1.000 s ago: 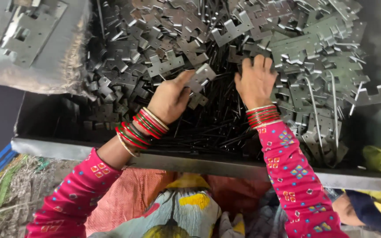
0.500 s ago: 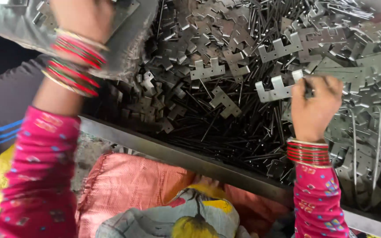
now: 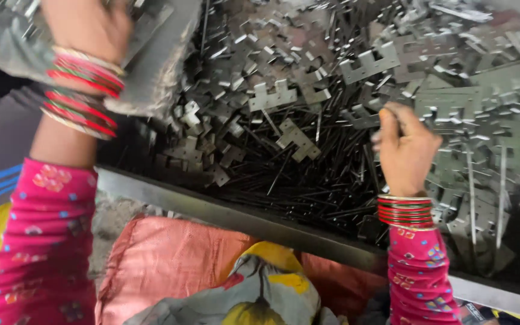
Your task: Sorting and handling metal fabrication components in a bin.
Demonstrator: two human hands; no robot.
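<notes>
A big heap of grey stamped metal plates (image 3: pixel 344 90) and thin dark rods fills a dark metal tray (image 3: pixel 224 210). My right hand (image 3: pixel 405 150) rests on the heap at the right, its fingers curled and the thumb pressed to the forefinger on a small metal piece. My left hand (image 3: pixel 85 27) is raised at the top left over a grey sack (image 3: pixel 151 72) that holds more plates. Its fingers are cut off by the frame edge, so what it holds is hidden. Both wrists carry red and gold bangles over pink patterned sleeves.
The tray's steel front rim runs diagonally across the view. Below it lie a pink cloth (image 3: pixel 164 265) and a flowered fabric (image 3: pixel 254 295). A notched flat plate (image 3: pixel 281 96) and an L-shaped plate (image 3: pixel 299 138) lie loose on the rods.
My left hand went from the heap up to the sack at the top left and stays there. My right hand has dropped lower on the heap, away from the notched plate it held.
</notes>
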